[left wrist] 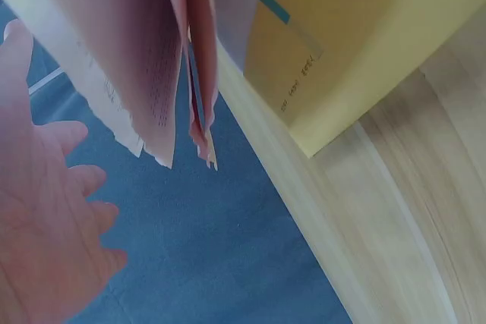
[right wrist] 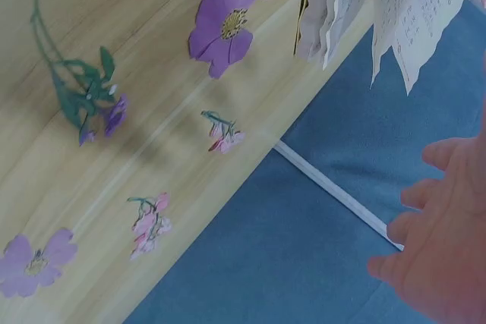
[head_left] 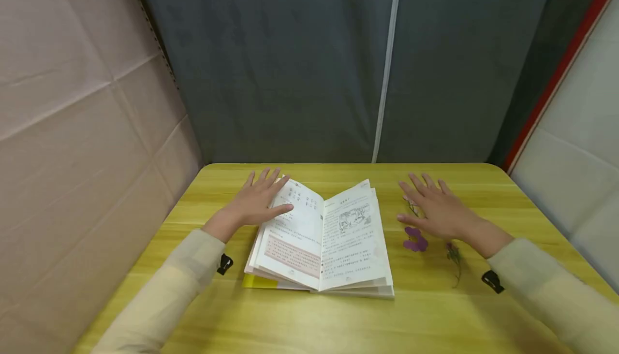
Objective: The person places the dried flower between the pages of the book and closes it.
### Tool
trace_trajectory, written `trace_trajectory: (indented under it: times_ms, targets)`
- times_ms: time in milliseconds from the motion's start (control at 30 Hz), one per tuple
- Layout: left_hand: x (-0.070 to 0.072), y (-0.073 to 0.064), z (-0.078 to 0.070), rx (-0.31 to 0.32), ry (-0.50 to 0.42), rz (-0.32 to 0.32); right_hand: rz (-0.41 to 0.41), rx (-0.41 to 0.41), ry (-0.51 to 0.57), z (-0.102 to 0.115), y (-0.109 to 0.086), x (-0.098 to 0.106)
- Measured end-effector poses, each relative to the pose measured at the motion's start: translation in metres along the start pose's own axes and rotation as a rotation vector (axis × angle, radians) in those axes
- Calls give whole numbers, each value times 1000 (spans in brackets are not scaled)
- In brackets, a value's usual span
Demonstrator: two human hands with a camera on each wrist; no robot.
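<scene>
An open book with printed pages lies in the middle of the table; its right page carries a line drawing. My left hand is spread with straight fingers, overlapping the upper left page in the head view. In the left wrist view that hand appears beside the hanging page edges and holds nothing. Fingers spread and palm down, my right hand hovers over the flowers right of the book. A purple flower, small pink blossoms and a green-stemmed sprig show in the right wrist view.
A paler purple flower lies farther along the wooden table. Under the book a yellow cover shows. Dark cloth hangs behind the table, with pale cloth walls at both sides.
</scene>
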State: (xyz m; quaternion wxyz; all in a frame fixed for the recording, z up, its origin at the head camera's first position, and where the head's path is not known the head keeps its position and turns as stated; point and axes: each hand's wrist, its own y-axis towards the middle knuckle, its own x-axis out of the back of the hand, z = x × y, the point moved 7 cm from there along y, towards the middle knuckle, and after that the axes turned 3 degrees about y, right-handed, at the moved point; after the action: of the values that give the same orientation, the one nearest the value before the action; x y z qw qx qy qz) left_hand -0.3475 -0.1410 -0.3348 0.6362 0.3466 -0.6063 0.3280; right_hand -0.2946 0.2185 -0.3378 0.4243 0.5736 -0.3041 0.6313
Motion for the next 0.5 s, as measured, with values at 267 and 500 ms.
trace_trajectory:
  times_ms: [267, 500]
  targets:
    - [1, -7, 8, -25, 3, -38, -10, -2, 4, -11, -13, 4]
    - [-7, -21, 11, -69, -6, -78, -23, -2, 5, -17, -27, -1]
